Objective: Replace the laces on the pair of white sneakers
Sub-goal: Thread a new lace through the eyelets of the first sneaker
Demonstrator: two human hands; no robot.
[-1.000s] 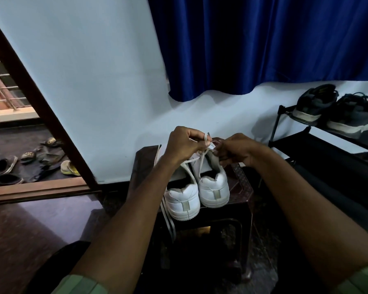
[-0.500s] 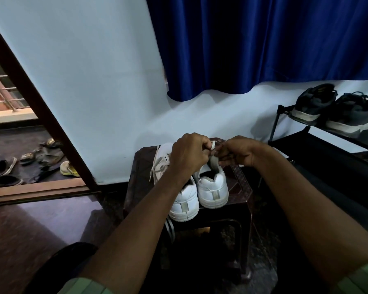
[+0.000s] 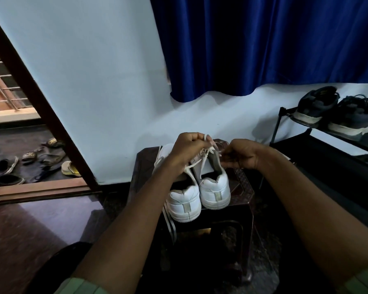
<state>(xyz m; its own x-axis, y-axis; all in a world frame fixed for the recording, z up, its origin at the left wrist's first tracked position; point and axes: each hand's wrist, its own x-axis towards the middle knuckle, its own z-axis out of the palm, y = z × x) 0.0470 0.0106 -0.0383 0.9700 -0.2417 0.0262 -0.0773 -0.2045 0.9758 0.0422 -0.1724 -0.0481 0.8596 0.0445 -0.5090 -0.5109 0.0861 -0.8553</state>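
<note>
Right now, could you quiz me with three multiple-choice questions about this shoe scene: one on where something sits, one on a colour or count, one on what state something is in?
1. Where does the pair of white leather sneakers stand?
A. on the dark brown plastic stool
B. on the black metal shoe rack
C. on the floor outside the doorway

2. What colour is the hanging fabric curtain?
A. green
B. deep blue
C. red

3. What is the state of the thin white lace on the right-hand sneaker?
A. lying loose on the floor
B. tied in a finished bow
C. pinched by both hands

Answers:
1 A, the heels rest on the stool top.
2 B, the cloth reads blue against the pale wall.
3 C, the left hand and right hand each grip it with closed fingers.
</note>
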